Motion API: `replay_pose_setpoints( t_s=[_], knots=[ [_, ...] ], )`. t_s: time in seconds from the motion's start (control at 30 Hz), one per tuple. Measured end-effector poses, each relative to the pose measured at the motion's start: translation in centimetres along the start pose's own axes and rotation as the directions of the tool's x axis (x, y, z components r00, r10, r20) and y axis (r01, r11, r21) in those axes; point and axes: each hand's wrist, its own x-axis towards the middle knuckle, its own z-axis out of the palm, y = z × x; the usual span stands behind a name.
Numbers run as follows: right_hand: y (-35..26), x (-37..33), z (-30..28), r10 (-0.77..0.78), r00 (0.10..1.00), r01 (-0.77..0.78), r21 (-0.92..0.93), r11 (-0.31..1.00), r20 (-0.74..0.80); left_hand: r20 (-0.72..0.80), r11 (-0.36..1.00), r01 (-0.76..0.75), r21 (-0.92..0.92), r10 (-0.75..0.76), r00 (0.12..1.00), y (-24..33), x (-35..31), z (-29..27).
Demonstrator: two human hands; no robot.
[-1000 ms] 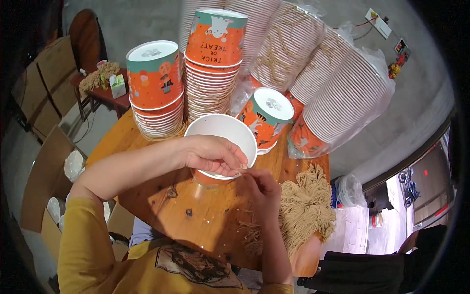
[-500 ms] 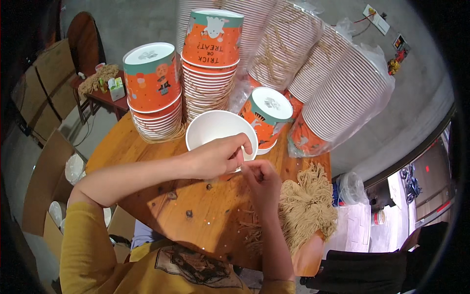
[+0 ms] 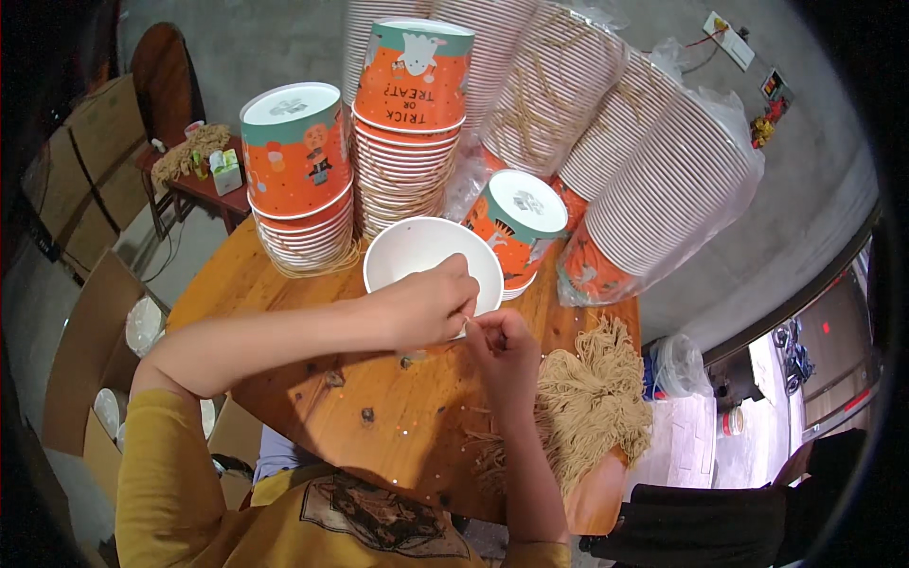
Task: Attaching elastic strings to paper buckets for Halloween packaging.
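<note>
A paper bucket [image 3: 407,248], white inside, leans at the middle of the table with its mouth toward me. My left hand [image 3: 431,301] reaches across its near rim, fingers curled closed inside the mouth; the thumb is hidden. Close beside it, my right hand [image 3: 507,350] is closed in a pinch at the rim, with a thin pale bit of string at its fingertips. The string's other end is hidden by the hands. To the right of my right forearm lies a heap of tan strings [image 3: 592,407] on the wooden table [image 3: 331,417].
Upside-down orange and green bucket stacks stand behind: one at left [image 3: 295,175], a taller one [image 3: 412,85], a short one [image 3: 516,222]. Long plastic-wrapped stacks [image 3: 672,180] lean at the back right. An open cardboard box [image 3: 80,379] sits at left; a side table [image 3: 213,185] stands beyond.
The left hand's fingers have curled tighter and drawn back slightly toward the rim. The bucket has shifted a little right and down with the hands; the right hand stays pinched.
</note>
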Motion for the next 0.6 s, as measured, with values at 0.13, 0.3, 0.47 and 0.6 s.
replay_pose_setpoints(
  t_s=[0.13, 0.3, 0.47, 0.6],
  knots=[
    [-0.2, -0.2, 0.0, -0.019, 0.999, 0.018, -0.026, 1.000, -0.030, -0.135, 0.994, -0.025, 0.107, 0.040, 0.990, 1.0, -0.6, 0.7],
    [-1.2, -0.5, -0.1, 0.032, 0.999, -0.035, -0.108, 0.994, -0.027, -0.115, 0.976, 0.192, -0.106, -0.204, 0.972, 1.9, -0.7, 0.3],
    [-1.1, -0.9, 0.2, 0.025, 0.999, -0.032, -0.152, 0.988, -0.044, -0.116, 0.956, 0.229, -0.185, -0.253, 0.961, 1.6, -0.7, 0.5],
    [-1.3, -1.1, 0.1, -0.068, 0.996, 0.057, -0.208, 0.977, -0.049, -0.137, 0.976, 0.193, -0.098, -0.205, 0.969, 1.9, -0.7, 0.3]
  ],
)
